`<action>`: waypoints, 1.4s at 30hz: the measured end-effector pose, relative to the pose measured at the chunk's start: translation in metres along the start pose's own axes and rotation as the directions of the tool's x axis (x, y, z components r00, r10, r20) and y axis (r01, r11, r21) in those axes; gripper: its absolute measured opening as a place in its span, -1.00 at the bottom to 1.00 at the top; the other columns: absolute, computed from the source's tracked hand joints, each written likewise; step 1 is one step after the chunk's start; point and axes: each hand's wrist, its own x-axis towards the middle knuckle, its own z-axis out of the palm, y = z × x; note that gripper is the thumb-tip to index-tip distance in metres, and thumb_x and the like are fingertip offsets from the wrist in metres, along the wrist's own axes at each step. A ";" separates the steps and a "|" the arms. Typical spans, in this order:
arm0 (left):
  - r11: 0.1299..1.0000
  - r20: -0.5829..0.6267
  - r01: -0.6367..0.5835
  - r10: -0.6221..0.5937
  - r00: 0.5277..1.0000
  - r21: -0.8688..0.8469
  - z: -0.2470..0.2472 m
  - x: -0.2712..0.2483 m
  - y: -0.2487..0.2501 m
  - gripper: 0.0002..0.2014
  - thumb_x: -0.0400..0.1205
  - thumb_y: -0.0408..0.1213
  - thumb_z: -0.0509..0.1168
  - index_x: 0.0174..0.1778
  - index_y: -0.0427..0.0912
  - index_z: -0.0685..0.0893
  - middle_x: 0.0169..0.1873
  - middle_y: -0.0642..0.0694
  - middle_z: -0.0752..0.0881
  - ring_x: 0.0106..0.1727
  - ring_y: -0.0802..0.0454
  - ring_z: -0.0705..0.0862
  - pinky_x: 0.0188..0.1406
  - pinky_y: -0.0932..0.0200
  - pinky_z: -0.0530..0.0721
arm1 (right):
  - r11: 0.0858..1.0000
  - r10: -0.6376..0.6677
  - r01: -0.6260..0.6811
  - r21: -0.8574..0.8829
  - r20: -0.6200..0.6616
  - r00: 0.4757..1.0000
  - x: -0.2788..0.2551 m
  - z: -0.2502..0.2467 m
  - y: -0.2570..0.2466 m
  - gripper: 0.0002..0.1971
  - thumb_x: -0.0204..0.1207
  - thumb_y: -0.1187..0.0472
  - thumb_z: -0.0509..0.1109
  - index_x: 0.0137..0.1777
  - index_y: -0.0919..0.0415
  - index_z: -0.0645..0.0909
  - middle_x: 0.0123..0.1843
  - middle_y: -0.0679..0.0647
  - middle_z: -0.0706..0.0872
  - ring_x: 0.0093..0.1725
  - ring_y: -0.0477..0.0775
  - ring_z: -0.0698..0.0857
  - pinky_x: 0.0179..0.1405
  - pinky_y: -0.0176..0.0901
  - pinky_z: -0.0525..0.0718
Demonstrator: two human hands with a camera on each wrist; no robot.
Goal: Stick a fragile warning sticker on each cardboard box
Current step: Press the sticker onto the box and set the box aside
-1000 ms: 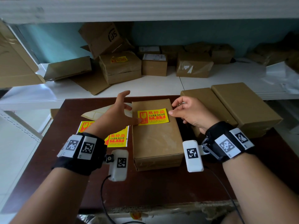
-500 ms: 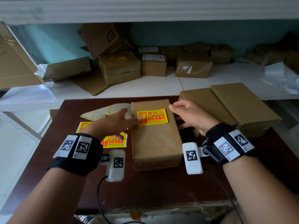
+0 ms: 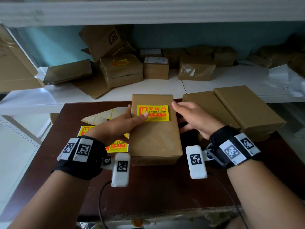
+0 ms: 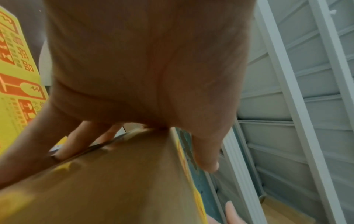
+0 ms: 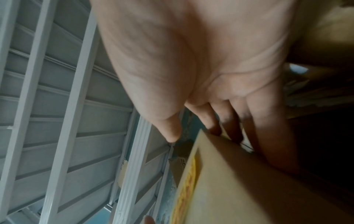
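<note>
On the dark worktop (image 3: 156, 192), from the head view, a cardboard box (image 3: 155, 138) with a yellow fragile sticker (image 3: 153, 113) on top is held from both sides: the left hand (image 3: 118, 124) clamps its left edge, thumb on the sticker, and the right hand (image 3: 196, 119) clasps its right edge. Two plain boxes (image 3: 234, 109) lie to the right, a sticker sheet (image 3: 115, 144) to the left.

Left wrist view: fingers (image 4: 86, 139) under the box (image 4: 114, 181), thumb above.

Right wrist view: fingers (image 5: 226, 121) against the box (image 5: 249, 189) side, blurred.
</note>
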 end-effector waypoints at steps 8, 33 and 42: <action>0.934 -0.202 -0.330 0.300 0.932 -0.137 0.009 0.009 0.009 -0.03 0.51 -0.10 0.54 0.66 0.41 0.03 0.41 0.13 0.64 0.32 0.18 0.68 0.32 0.07 0.64 | 0.963 -0.125 0.176 0.202 -0.242 0.962 0.003 0.000 -0.005 -0.64 0.66 0.12 0.40 0.39 0.21 0.50 0.24 0.03 0.72 0.15 -0.10 0.71 0.10 0.04 0.79; 0.912 -0.300 -0.405 0.404 0.864 0.063 0.026 0.007 0.009 0.35 0.16 0.17 0.67 0.58 0.61 -0.27 0.66 0.04 0.24 0.68 -0.02 0.22 0.51 -0.38 0.43 | 0.951 -0.275 0.309 0.016 -0.412 0.869 0.012 0.028 0.009 -0.16 0.33 0.00 0.70 0.56 -0.01 0.36 0.28 -0.31 0.58 0.30 -0.24 0.58 0.37 -0.24 0.55; 0.914 -0.266 -0.404 0.381 0.886 -0.037 0.013 0.009 0.007 0.26 0.40 -0.29 0.63 0.67 0.44 -0.20 0.58 0.06 0.38 0.42 0.22 0.50 0.29 0.10 0.56 | 0.944 -0.243 0.306 0.120 -0.372 0.896 0.021 0.017 0.016 -0.48 0.64 0.36 0.40 0.58 0.08 0.49 0.47 0.02 0.67 0.43 -0.09 0.65 0.45 0.08 0.64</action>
